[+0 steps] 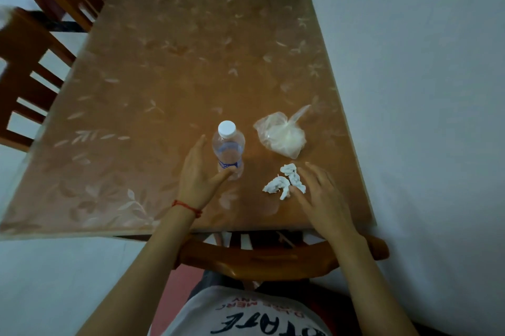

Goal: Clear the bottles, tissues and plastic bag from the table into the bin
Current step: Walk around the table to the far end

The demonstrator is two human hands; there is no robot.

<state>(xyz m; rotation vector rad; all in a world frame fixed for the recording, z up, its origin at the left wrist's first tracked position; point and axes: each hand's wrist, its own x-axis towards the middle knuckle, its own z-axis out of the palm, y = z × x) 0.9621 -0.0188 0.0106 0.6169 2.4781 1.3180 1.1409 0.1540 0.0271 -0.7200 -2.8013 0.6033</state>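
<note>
Nearest me, my right hand (318,195) lies spread, fingertips touching the crumpled tissues (285,181) near the table's (136,89) near edge, pinching nothing yet, while my left hand (200,174) is open in a curve around the upright bottle (229,148), thumb against its base, fingers not closed on it. Just beyond the tissues, to the right of the bottle, the plastic bag (281,134) sits untouched. I judge the clearing barely begun: all three are on the table, and I can see no bin

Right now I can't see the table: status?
Left hand open, thumb on water bottle. Right hand open, fingertips at crumpled tissues. Plastic bag untouched. No bin in view.
</note>
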